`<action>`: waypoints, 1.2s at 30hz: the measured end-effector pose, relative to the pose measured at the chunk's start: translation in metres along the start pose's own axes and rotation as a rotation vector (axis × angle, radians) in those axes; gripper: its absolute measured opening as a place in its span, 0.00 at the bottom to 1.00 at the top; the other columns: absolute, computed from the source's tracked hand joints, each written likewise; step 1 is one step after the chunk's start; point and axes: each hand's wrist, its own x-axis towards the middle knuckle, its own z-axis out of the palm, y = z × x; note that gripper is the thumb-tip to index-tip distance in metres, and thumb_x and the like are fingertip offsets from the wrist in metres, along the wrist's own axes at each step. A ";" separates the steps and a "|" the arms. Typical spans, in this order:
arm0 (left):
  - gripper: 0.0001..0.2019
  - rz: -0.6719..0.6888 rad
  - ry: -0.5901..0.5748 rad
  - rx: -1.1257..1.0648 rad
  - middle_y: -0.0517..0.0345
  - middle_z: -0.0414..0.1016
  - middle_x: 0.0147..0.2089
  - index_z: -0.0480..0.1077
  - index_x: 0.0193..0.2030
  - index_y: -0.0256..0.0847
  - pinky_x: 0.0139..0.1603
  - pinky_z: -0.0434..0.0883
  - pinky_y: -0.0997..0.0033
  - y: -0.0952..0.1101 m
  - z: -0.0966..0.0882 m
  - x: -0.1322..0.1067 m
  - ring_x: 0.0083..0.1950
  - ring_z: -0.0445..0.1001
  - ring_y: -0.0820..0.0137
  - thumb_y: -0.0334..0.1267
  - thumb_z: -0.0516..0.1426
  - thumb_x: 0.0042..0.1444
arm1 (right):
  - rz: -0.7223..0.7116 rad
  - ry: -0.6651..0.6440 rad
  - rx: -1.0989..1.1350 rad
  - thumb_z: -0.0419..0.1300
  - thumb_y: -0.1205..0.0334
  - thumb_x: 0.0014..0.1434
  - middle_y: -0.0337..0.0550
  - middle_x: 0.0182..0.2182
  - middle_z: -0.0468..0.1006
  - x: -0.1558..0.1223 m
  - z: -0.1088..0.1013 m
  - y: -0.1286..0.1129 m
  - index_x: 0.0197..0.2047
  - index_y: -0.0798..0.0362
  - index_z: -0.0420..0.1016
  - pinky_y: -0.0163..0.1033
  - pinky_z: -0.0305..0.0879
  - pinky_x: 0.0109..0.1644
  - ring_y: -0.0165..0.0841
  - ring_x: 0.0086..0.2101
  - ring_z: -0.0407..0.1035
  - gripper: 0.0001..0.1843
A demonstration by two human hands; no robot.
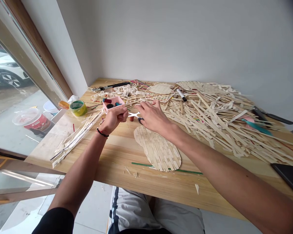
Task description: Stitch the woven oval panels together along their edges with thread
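Note:
My left hand [113, 118] is closed in a pinch on a small pale star-shaped piece [133, 114] held just above the wooden table [117, 162]. My right hand [152, 116] reaches in from the right, fingers curled toward the same piece, with a dark scissor-like handle [140, 120] showing under its fingers. A woven oval mat of pale strips [157, 151] lies on the table right below both hands. A pink tray [113, 103] with small dark and red items sits just behind my left hand.
A large heap of loose pale strips [217, 113] covers the table's right and back. A green tape roll [78, 108], a black marker [182, 95], a long black tool [111, 86], teal-handled tools [256, 126], a thin green strip [141, 165] and a dark flat object [290, 177] lie around.

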 end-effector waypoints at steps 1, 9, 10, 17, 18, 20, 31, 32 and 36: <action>0.19 0.000 0.000 -0.002 0.64 0.53 0.23 0.64 0.23 0.38 0.26 0.47 0.72 0.000 0.000 0.000 0.24 0.48 0.77 0.42 0.66 0.58 | 0.006 -0.011 -0.008 0.55 0.77 0.64 0.62 0.55 0.78 0.000 0.000 0.000 0.62 0.60 0.72 0.58 0.54 0.63 0.53 0.54 0.73 0.23; 0.19 0.005 -0.004 -0.015 0.65 0.51 0.23 0.63 0.23 0.39 0.26 0.47 0.72 0.003 0.001 0.000 0.23 0.48 0.78 0.42 0.65 0.58 | 0.053 -0.010 0.073 0.58 0.73 0.65 0.63 0.58 0.78 -0.002 0.005 0.006 0.64 0.60 0.71 0.58 0.55 0.64 0.53 0.57 0.73 0.23; 0.19 0.005 -0.006 -0.017 0.65 0.51 0.23 0.63 0.22 0.39 0.26 0.46 0.72 0.004 0.001 0.000 0.23 0.47 0.78 0.42 0.65 0.58 | 0.070 -0.001 0.108 0.59 0.72 0.66 0.62 0.58 0.78 -0.002 0.008 0.009 0.64 0.59 0.71 0.58 0.55 0.64 0.53 0.57 0.73 0.23; 0.20 -0.003 0.004 -0.034 0.66 0.48 0.23 0.62 0.22 0.39 0.25 0.47 0.72 0.004 0.002 -0.001 0.23 0.46 0.78 0.41 0.66 0.57 | 0.265 0.019 0.283 0.63 0.68 0.66 0.56 0.53 0.82 -0.008 0.030 0.048 0.65 0.57 0.72 0.46 0.66 0.53 0.47 0.50 0.77 0.25; 0.20 -0.005 0.007 -0.036 0.66 0.47 0.23 0.61 0.22 0.39 0.25 0.47 0.72 0.004 0.002 -0.001 0.23 0.47 0.78 0.41 0.66 0.57 | 0.293 0.006 0.290 0.64 0.68 0.65 0.55 0.52 0.83 -0.011 0.034 0.054 0.64 0.57 0.73 0.44 0.66 0.50 0.46 0.48 0.77 0.24; 0.21 -0.004 0.014 -0.040 0.66 0.48 0.23 0.61 0.21 0.39 0.25 0.47 0.72 0.004 0.003 -0.001 0.23 0.47 0.78 0.41 0.66 0.57 | 0.339 -0.027 0.291 0.66 0.66 0.64 0.52 0.48 0.84 -0.016 0.040 0.065 0.58 0.55 0.77 0.42 0.65 0.44 0.44 0.44 0.77 0.19; 0.20 0.026 0.046 -0.030 0.64 0.53 0.24 0.57 0.24 0.41 0.25 0.47 0.73 0.005 0.007 -0.003 0.24 0.47 0.78 0.39 0.65 0.57 | 0.433 -0.253 0.299 0.67 0.67 0.61 0.42 0.33 0.85 -0.023 0.051 0.088 0.32 0.50 0.83 0.38 0.56 0.34 0.36 0.33 0.74 0.05; 0.20 0.027 0.045 -0.022 0.65 0.52 0.24 0.57 0.24 0.41 0.26 0.47 0.73 0.004 0.006 -0.002 0.24 0.46 0.78 0.39 0.65 0.56 | 0.425 -0.265 0.308 0.68 0.67 0.60 0.42 0.33 0.86 -0.021 0.050 0.088 0.32 0.50 0.84 0.38 0.58 0.35 0.36 0.34 0.75 0.05; 0.21 0.030 0.039 0.032 0.65 0.51 0.25 0.57 0.24 0.42 0.27 0.46 0.71 0.001 0.004 -0.002 0.25 0.46 0.77 0.42 0.64 0.57 | 0.403 -0.261 0.328 0.66 0.69 0.62 0.48 0.38 0.88 -0.013 0.045 0.083 0.35 0.52 0.86 0.39 0.62 0.37 0.38 0.36 0.77 0.07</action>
